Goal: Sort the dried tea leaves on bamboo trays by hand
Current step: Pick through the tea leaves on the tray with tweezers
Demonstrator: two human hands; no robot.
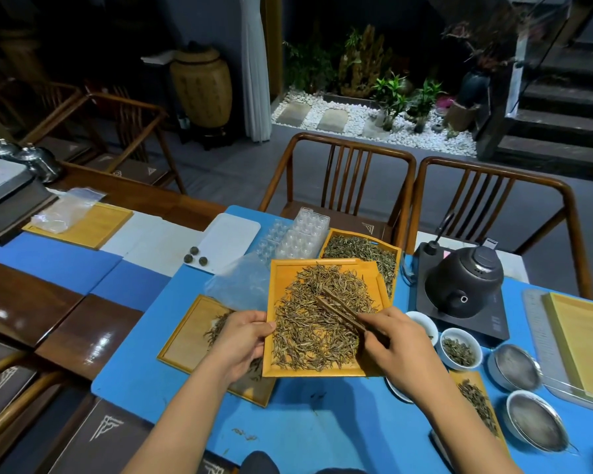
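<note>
Tweezers (343, 311) in right hand (399, 347), fingers pinched round the near end, tips out over the middle of the leaf pile (319, 319). Long axis runs from the hand up and left, away from the body, so the leaves to pick lie just ahead of the tips. Right hand is the nearer one for any pick. Can't tell if a leaf is caught between the tips.

Left hand (242, 343) grips the left rim of the main tray (322, 372), thumb on top, fingers curled under; tray looks lifted or tilted over the counter (305, 422).

Containers:
- main tray: thick spread of brownish dried leaves, most of the floor covered
- left tray (185, 333), partly under the left hand: only a small clump of leaves, probably the sorted-out lot
- far tray (363, 249), behind the main one: greener leaves, well filled
- white cup (459, 350), right of the right hand: greenish leaves inside
- two mesh strainers (534, 420) at far right: contents unclear

Judgement: next move is a short reach forward-left with the tweezers, then a carry across to the left tray.
</note>
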